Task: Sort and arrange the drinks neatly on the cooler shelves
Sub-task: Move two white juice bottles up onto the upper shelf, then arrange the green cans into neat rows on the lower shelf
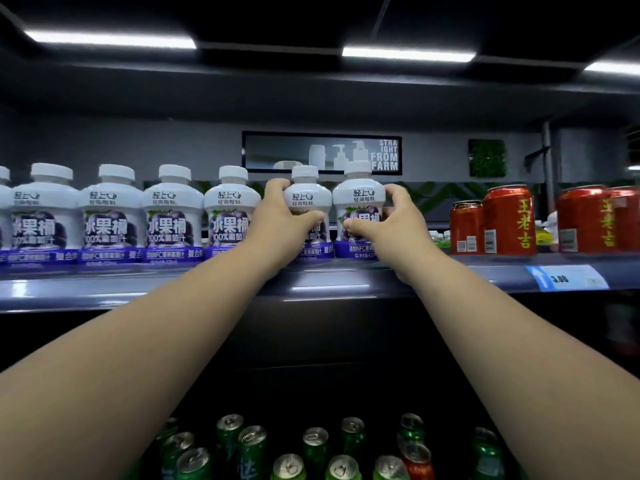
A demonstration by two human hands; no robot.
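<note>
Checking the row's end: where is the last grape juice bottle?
In the head view, the last grape juice bottle is centre-right on the upper shelf, gripped by the right hand, between the left hand, gripping its neighbour, and the red cans.

The left bottle and right bottle, squat, white and purple-labelled, stand upright side by side on the shelf, gripped by the left fingers and right fingers. Matching bottles line up left of the left fingers. Red cans stand right of the right fingers, and green cans stand below.

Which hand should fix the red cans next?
Probably the right hand: it grips the last bottle, nearest the red cans. The left hand grips the neighbouring bottle, farther away.
</note>
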